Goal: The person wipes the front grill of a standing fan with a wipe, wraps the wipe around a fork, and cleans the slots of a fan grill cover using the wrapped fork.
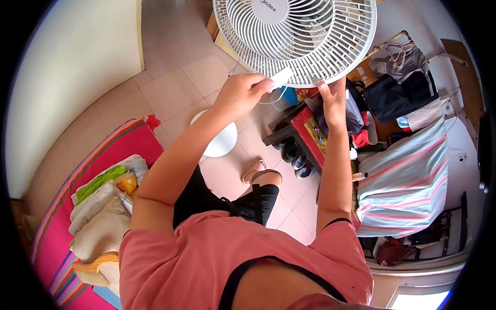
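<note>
A white fan head with a slatted round grille (330, 57) fills the top middle of the head view. My right hand (333, 93) grips the lower right rim of the grille, thumb on its front, other fingers mostly hidden behind. In my left hand (245, 93) a small white piece (281, 77) is pinched between thumb and fingers, against the grille's lower edge. A thin white cord (273, 102) loops just below that piece. Under my left forearm a round white base (222, 139) rests on the tiled floor.
A pink striped cloth (150, 138) with folded clothes (103, 206) lies at the left. On the right stand a red-edged shoe rack (305, 135) with dark shoes, hanging clothes (400, 95) and a striped cloth (405, 181). A pale wall (77, 67) curves along the upper left.
</note>
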Motion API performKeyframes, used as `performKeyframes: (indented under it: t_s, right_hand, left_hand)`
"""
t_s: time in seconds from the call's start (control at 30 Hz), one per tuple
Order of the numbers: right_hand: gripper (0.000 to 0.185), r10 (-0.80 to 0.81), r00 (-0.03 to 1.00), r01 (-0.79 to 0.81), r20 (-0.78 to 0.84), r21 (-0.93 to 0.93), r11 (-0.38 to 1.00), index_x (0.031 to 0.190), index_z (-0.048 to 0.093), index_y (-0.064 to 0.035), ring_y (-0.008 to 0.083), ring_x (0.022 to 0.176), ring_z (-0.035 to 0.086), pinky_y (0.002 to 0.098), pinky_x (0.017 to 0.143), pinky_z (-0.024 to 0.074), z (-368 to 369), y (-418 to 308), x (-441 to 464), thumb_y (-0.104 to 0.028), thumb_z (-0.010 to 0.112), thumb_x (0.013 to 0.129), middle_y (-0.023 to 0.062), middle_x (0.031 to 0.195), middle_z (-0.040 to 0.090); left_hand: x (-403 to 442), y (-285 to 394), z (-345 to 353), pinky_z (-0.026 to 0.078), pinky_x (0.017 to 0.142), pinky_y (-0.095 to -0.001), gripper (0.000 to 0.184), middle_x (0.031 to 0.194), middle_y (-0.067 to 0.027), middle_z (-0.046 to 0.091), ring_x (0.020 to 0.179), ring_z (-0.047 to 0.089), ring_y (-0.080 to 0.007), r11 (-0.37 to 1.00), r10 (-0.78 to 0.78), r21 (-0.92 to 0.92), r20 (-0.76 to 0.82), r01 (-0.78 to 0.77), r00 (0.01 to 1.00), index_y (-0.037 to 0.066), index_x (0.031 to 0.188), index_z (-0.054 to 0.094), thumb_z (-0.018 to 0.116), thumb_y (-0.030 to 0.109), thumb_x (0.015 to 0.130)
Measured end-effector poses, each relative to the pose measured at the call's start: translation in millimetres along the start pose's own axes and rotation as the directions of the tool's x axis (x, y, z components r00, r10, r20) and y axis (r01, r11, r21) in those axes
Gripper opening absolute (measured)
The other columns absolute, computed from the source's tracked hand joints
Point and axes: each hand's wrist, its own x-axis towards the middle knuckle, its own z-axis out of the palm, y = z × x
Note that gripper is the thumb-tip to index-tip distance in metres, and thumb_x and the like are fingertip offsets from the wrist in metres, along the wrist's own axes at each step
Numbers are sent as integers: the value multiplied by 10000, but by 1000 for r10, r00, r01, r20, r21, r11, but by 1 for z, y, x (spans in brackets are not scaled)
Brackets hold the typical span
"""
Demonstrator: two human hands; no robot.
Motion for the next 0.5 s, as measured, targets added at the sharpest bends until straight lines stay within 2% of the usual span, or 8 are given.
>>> performKeyframes:
  t_s: [0.17, 0.23, 0.33, 0.37, 0.4, 0.47, 0.5]
  right_hand:
    - [823, -1, 1000, 1, -5, 1, 1000, 1419, 211, 5, 251, 1260, 416, 378, 1060, 310, -2, 0, 0, -256, 706, 816, 136, 1371, 410]
    - [815, 3, 1000, -3, 1, 5, 1000, 1421, 209, 3, 253, 1265, 410, 381, 1067, 302, -2, -1, 1, -243, 699, 819, 137, 1374, 408]
    - [793, -36, 999, 37, 37, -23, 999, 1433, 195, -8, 260, 1278, 401, 394, 1074, 303, -6, 1, 1, -198, 674, 830, 144, 1392, 391]
    - [789, -31, 999, 31, 28, -10, 999, 1436, 193, -10, 262, 1284, 393, 396, 1076, 299, -4, 1, 0, -197, 669, 834, 145, 1397, 385]
    - [786, -27, 999, 27, 22, 3, 1000, 1438, 191, -13, 264, 1290, 384, 399, 1079, 295, -1, -2, -1, -195, 664, 839, 147, 1401, 379]
    - [786, -17, 1000, 18, 23, -3, 1000, 1444, 185, -18, 267, 1296, 376, 401, 1085, 282, 1, -4, -3, -202, 660, 846, 150, 1409, 370]
    - [791, -38, 999, 37, 25, 14, 999, 1447, 180, -20, 268, 1295, 378, 399, 1084, 285, 0, -2, -2, -205, 661, 847, 151, 1410, 369]
  left_hand:
    - [26, 4, 11, 368, 483, -276, 368, 534, -25, 503, 487, 455, -97, 999, 18, 50, -17, -18, 1000, 19, 843, 687, 580, 365, 909]
    - [28, 3, 12, 396, 525, -372, 366, 558, -132, 525, 502, 489, -263, 995, 6, 99, -30, -3, 1000, 27, 777, 650, 555, 359, 895]
    - [23, 3, 9, 407, 529, -371, 356, 560, -135, 532, 501, 500, -267, 996, 22, 93, -87, -14, 996, 22, 755, 639, 566, 345, 887]
    - [22, -8, 8, 412, 527, -357, 350, 576, -127, 553, 505, 516, -257, 990, 63, 134, -152, -43, 986, 24, 768, 646, 564, 341, 893]
    - [17, -25, 7, 412, 527, -357, 350, 576, -127, 553, 505, 516, -257, 990, 67, 132, -150, -47, 986, 24, 768, 646, 564, 341, 893]
    - [8, -54, 1, 404, 511, -335, 337, 565, -98, 555, 496, 516, -200, 996, -78, 32, -205, 86, 976, 27, 793, 655, 557, 329, 907]
    - [-8, -45, -1, 394, 495, -314, 346, 560, -55, 552, 504, 511, -125, 985, -171, -6, -170, 172, 971, 22, 791, 652, 546, 324, 923]
